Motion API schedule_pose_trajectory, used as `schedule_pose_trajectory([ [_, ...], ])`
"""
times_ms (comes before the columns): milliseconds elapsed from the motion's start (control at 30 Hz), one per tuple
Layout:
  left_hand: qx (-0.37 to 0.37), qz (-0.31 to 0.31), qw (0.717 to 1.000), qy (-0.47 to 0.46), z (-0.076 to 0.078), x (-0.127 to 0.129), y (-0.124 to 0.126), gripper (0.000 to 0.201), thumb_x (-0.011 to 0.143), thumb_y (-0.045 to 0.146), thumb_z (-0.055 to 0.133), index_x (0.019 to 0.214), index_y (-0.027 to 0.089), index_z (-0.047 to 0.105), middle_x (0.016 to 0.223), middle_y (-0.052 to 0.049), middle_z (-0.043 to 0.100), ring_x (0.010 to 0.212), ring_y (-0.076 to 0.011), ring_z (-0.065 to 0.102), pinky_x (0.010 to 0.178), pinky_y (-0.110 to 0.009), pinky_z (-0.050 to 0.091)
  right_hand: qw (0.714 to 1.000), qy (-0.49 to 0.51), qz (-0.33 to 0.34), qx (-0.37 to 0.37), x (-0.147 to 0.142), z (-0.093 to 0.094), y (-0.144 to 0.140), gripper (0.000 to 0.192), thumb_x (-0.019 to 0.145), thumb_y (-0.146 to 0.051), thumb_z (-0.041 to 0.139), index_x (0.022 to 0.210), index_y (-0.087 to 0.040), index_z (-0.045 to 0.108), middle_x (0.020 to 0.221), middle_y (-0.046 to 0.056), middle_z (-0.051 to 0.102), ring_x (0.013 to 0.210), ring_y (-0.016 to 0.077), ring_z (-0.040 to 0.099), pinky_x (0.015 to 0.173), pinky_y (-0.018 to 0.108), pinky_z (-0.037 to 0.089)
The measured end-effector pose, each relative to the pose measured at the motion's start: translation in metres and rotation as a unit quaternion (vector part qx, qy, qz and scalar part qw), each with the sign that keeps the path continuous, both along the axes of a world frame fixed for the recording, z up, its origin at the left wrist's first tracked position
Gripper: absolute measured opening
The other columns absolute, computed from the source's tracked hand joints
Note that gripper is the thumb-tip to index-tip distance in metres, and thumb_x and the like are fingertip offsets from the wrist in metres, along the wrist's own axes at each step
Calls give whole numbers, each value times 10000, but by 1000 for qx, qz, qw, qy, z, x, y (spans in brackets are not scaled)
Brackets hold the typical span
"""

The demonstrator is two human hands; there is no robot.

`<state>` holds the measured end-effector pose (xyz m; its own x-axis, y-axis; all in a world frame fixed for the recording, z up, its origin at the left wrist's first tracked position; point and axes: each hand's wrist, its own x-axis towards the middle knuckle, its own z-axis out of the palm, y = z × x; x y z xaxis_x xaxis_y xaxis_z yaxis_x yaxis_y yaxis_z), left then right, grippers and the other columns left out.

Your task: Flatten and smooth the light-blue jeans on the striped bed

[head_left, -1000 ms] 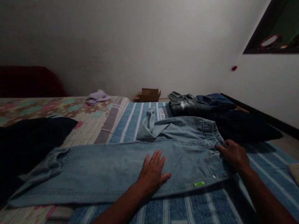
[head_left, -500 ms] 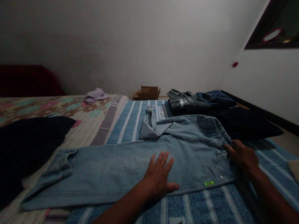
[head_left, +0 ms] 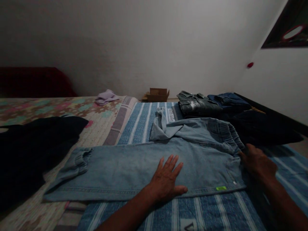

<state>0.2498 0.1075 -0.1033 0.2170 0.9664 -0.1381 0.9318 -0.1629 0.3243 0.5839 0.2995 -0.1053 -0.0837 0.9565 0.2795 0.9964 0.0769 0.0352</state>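
A pair of light blue jeans point(head_left: 134, 166) lies stretched across the bed, with the gathered waistband on the right and the elastic cuff of the near leg on the left. The far leg is bunched up behind it. My left hand point(head_left: 167, 178) rests flat on the near leg, fingers spread. At the waistband, my right hand point(head_left: 258, 162) is closed on the edge of the jeans; its fingertips are partly hidden. A small green label point(head_left: 220, 188) shows on the near side seam.
Folded dark grey denim point(head_left: 198, 104) and folded blue jeans point(head_left: 231, 99) sit at the back right, near black cloth point(head_left: 267, 128). Dark clothing point(head_left: 40, 150) lies at left. A lilac cloth point(head_left: 106, 97) and a cardboard box point(head_left: 157, 95) are farther back. Blue striped fabric point(head_left: 134, 125) covers the bed.
The view has shifted slightly, so most things appear a little farther right. My left hand stays flat on the jeans and my right hand still grips the waistband.
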Motion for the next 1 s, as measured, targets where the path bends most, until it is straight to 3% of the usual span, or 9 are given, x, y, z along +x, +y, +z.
schedule_pose_trajectory([
  [167, 16, 9, 1000, -9, -1, 7, -5, 763, 857, 708, 338, 1464, 248, 291, 1577, -102, 158, 1454, -273, 61, 1153, -547, 53, 972, 19, 210, 107, -47, 0, -34, 399, 911, -391, 370, 1092, -120, 599, 1056, 202, 646, 903, 332, 624, 730, 442, 484],
  [267, 16, 28, 999, -10, -2, 7, -9, 724, 888, 674, 301, 1453, 221, 313, 1571, -111, 184, 1454, -259, 79, 1159, -529, 70, 925, 102, 350, 105, -95, -11, -58, 373, 909, -429, 408, 1080, -154, 593, 1095, 147, 648, 1016, 287, 604, 869, 424, 477],
  [400, 25, 107, 994, 23, 0, -11, -23, 716, 899, 660, 280, 1438, 192, 334, 1558, -132, 223, 1447, -270, 127, 1153, -544, 84, 876, 134, 457, 78, -142, -32, -86, 354, 901, -426, 460, 1110, -169, 583, 1161, 143, 627, 1112, 280, 564, 931, 430, 461],
  [600, 14, 296, 947, 125, 15, -75, -63, 645, 921, 583, 321, 1402, 160, 395, 1516, -147, 323, 1425, -282, 209, 1141, -539, 135, 869, 120, 478, 52, -150, -56, -99, 338, 892, -416, 486, 1078, -162, 608, 1182, 149, 608, 1072, 293, 575, 908, 446, 478],
  [767, 32, 424, 875, 231, 24, -137, -102, 602, 927, 523, 341, 1369, 126, 434, 1495, -172, 354, 1410, -294, 245, 1116, -550, 180, 863, 122, 487, 57, -146, -56, -98, 343, 897, -417, 471, 1067, -154, 614, 1177, 155, 603, 1068, 294, 573, 902, 451, 481],
  [900, 49, 536, 794, 281, 34, -169, -124, 610, 920, 490, 348, 1376, 90, 411, 1509, -208, 303, 1402, -341, 233, 1064, -592, 239, 862, 124, 488, 60, -147, -55, -98, 337, 902, -418, 456, 1054, -163, 614, 1159, 151, 612, 1055, 298, 577, 881, 454, 488],
  [1000, 45, 554, 787, 269, 40, -181, -129, 601, 920, 477, 334, 1379, 94, 399, 1510, -219, 288, 1386, -351, 258, 1018, -586, 310, 863, 118, 487, 60, -148, -55, -98, 332, 901, -418, 459, 1044, -164, 618, 1156, 151, 615, 1040, 295, 582, 874, 453, 489],
])
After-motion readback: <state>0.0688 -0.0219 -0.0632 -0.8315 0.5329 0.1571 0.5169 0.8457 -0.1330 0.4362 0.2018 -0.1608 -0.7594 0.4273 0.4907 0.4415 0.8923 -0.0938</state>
